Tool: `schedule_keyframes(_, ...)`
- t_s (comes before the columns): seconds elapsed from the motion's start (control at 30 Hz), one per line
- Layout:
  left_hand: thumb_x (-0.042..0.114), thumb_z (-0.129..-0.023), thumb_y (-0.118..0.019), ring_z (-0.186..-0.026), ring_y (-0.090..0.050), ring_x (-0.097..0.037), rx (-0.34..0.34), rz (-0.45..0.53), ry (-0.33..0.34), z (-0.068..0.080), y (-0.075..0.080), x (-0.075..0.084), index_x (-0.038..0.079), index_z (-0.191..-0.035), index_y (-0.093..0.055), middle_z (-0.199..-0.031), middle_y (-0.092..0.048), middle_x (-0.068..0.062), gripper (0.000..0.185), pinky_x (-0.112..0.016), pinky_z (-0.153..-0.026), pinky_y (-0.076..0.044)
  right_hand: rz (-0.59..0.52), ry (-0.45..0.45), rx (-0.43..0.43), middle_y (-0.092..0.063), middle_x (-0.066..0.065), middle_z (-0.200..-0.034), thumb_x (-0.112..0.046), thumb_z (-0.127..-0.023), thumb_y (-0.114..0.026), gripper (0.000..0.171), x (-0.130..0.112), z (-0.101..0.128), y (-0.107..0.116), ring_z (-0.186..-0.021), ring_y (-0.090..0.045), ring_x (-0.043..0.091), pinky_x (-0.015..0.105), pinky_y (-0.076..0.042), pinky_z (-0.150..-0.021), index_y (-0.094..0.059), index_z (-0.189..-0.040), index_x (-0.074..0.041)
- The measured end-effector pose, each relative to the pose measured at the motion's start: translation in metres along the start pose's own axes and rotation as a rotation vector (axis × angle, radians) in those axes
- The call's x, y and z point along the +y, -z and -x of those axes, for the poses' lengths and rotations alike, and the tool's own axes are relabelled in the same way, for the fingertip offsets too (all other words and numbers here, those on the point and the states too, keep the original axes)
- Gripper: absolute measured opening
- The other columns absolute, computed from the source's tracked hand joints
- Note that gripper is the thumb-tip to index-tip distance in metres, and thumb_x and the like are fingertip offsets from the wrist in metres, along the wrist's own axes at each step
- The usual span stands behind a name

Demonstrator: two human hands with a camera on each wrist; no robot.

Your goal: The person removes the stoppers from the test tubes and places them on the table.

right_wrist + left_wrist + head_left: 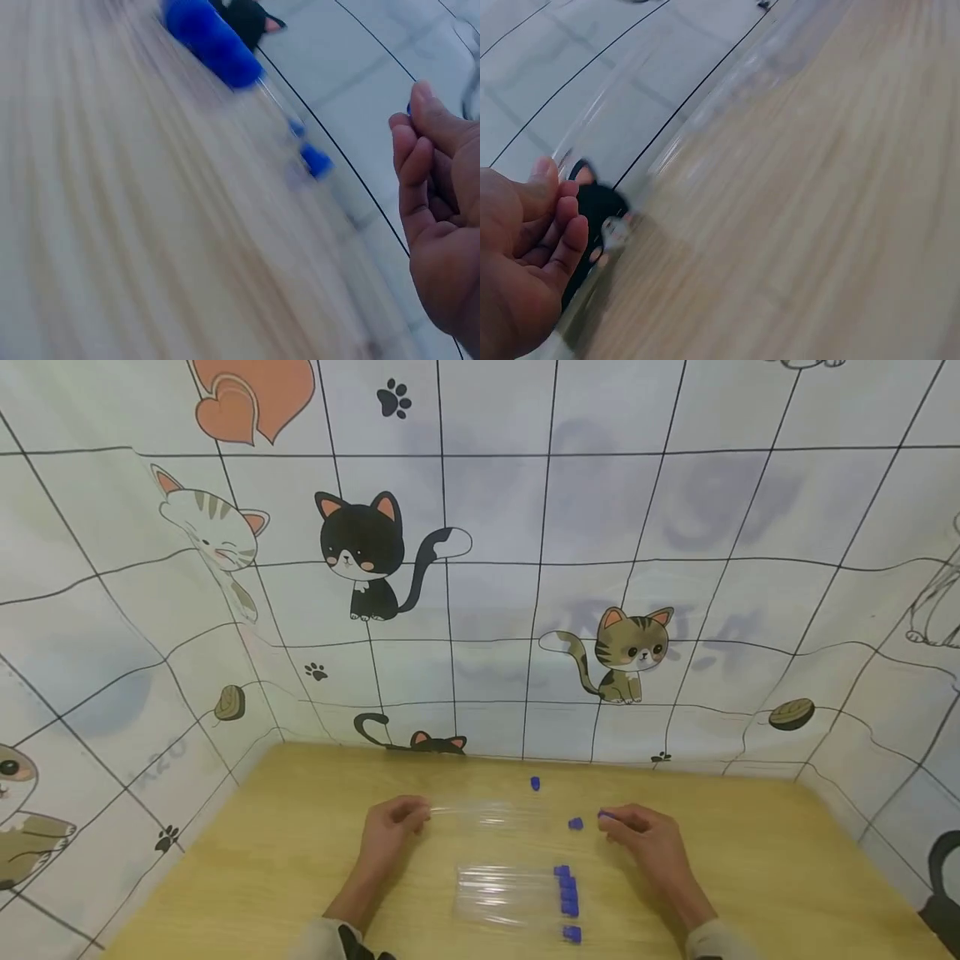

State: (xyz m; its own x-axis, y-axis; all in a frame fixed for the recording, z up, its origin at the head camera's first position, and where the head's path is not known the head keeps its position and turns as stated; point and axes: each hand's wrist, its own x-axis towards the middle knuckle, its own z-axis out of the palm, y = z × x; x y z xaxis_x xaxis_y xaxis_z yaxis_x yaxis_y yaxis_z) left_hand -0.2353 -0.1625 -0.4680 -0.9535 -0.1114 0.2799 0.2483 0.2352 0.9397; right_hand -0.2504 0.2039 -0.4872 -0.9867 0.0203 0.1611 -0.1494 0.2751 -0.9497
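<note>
My left hand point(393, 827) pinches the end of a clear tube point(444, 811) between thumb and fingers, and the tube stretches off to the right. In the left wrist view the same clear tube point(592, 112) runs up from the fingertips. Over on the right, my right hand point(651, 839) pinches a small blue cap point(604, 814), mostly hidden by the fingers. Just left of that hand lies another blue cap point(575, 823), with one more blue cap point(535, 783) farther back. Nearer the front, several clear tubes point(506, 889) lie side by side with blue caps point(568, 893) at their right ends.
The wooden table point(277, 827) carries all of these things. A white cloth point(495, 602) with grid lines and printed cats hangs behind the table and along both sides. Right of the row, a lower blue cap point(572, 934) sits slightly apart from the others.
</note>
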Motion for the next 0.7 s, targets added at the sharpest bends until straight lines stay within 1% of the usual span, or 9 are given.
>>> schedule_keyframes(0.1, -0.001, -0.087, -0.066, -0.067, -0.06, -0.027, -0.128, 0.007, -0.011, -0.001, -0.008, 0.008, -0.01, -0.097, -0.067, -0.081, -0.064, -0.025, 0.013, -0.032, -0.063, -0.051, -0.031, 0.002, -0.113, -0.07, 0.008, -0.098, -0.032, -0.082, -0.075, 0.034, -0.003, -0.003, -0.009, -0.083, -0.065, 0.023, 0.034, -0.053, -0.075, -0.071, -0.103, -0.005)
schedule_keyframes(0.17, -0.002, -0.087, -0.066, -0.067, -0.06, -0.027, -0.158, 0.014, -0.019, -0.001, -0.014, 0.007, -0.01, -0.096, -0.068, -0.081, -0.065, -0.022, 0.012, -0.031, -0.062, -0.051, -0.018, -0.004, -0.125, -0.07, 0.006, -0.098, -0.034, -0.08, -0.076, 0.033, -0.004, -0.004, -0.016, -0.085, -0.065, 0.022, 0.032, -0.053, -0.075, -0.073, -0.101, -0.009)
schedule_keyframes(0.23, -0.002, -0.086, -0.067, -0.066, -0.06, -0.024, -0.157, 0.009, -0.026, -0.001, -0.019, 0.002, -0.008, -0.093, -0.068, -0.08, -0.066, -0.019, 0.01, -0.029, -0.06, -0.05, 0.013, -0.016, -0.084, -0.07, 0.002, -0.098, -0.036, -0.078, -0.078, 0.03, -0.004, -0.003, -0.019, -0.085, -0.063, 0.019, 0.029, -0.052, -0.073, -0.074, -0.098, -0.014)
schedule_keyframes(0.33, 0.001, -0.085, -0.07, -0.068, -0.06, -0.017, -0.143, -0.017, -0.028, -0.004, -0.022, -0.013, -0.003, -0.091, -0.07, -0.08, -0.068, -0.012, 0.007, -0.025, -0.061, -0.05, 0.096, 0.002, -0.002, -0.068, -0.002, -0.095, -0.039, -0.077, -0.078, 0.029, -0.001, -0.003, -0.018, -0.084, -0.06, 0.017, 0.027, -0.049, -0.069, -0.074, -0.097, -0.019)
schedule_keyframes(0.4, 0.004, -0.084, -0.071, -0.07, -0.06, -0.013, -0.143, -0.041, -0.033, -0.007, -0.023, -0.023, -0.001, -0.09, -0.071, -0.081, -0.068, -0.008, 0.008, -0.024, -0.062, -0.05, 0.145, 0.017, 0.024, -0.066, -0.002, -0.094, -0.039, -0.077, -0.078, 0.03, 0.001, -0.004, -0.016, -0.084, -0.057, 0.017, 0.027, -0.048, -0.068, -0.074, -0.099, -0.02)
schedule_keyframes(0.43, 0.007, -0.084, -0.073, -0.072, -0.061, -0.012, -0.139, -0.059, -0.032, -0.008, -0.023, -0.028, 0.001, -0.09, -0.072, -0.081, -0.069, -0.006, 0.008, -0.023, -0.064, -0.05, 0.171, 0.02, 0.029, -0.066, -0.002, -0.093, -0.039, -0.077, -0.078, 0.029, 0.002, -0.004, -0.015, -0.084, -0.057, 0.017, 0.027, -0.048, -0.067, -0.074, -0.1, -0.02)
schedule_keyframes(0.53, 0.011, -0.084, -0.074, -0.074, -0.061, -0.011, -0.137, -0.093, -0.046, -0.009, -0.023, -0.035, 0.002, -0.09, -0.072, -0.081, -0.069, -0.004, 0.011, -0.024, -0.067, -0.049, 0.221, 0.013, 0.025, -0.065, -0.003, -0.091, -0.037, -0.077, -0.078, 0.029, 0.006, -0.004, -0.012, -0.084, -0.057, 0.016, 0.026, -0.049, -0.07, -0.074, -0.101, -0.021)
schedule_keyframes(0.6, 0.012, -0.083, -0.075, -0.076, -0.062, -0.012, -0.138, -0.117, -0.048, -0.009, -0.024, -0.038, 0.004, -0.089, -0.073, -0.081, -0.069, -0.002, 0.01, -0.024, -0.069, -0.047, 0.246, -0.002, 0.018, -0.065, -0.004, -0.091, -0.036, -0.076, -0.079, 0.028, 0.009, -0.003, -0.012, -0.086, -0.058, 0.015, 0.027, -0.049, -0.073, -0.073, -0.1, -0.022)
schedule_keyframes(0.7, 0.011, -0.083, -0.074, -0.078, -0.062, -0.015, -0.146, -0.139, -0.053, -0.009, -0.024, -0.039, 0.006, -0.088, -0.073, -0.082, -0.069, -0.001, 0.007, -0.025, -0.071, -0.047, 0.251, -0.017, 0.007, -0.066, -0.004, -0.094, -0.035, -0.076, -0.079, 0.027, 0.013, -0.002, -0.014, -0.087, -0.059, 0.014, 0.029, -0.049, -0.077, -0.073, -0.098, -0.021)
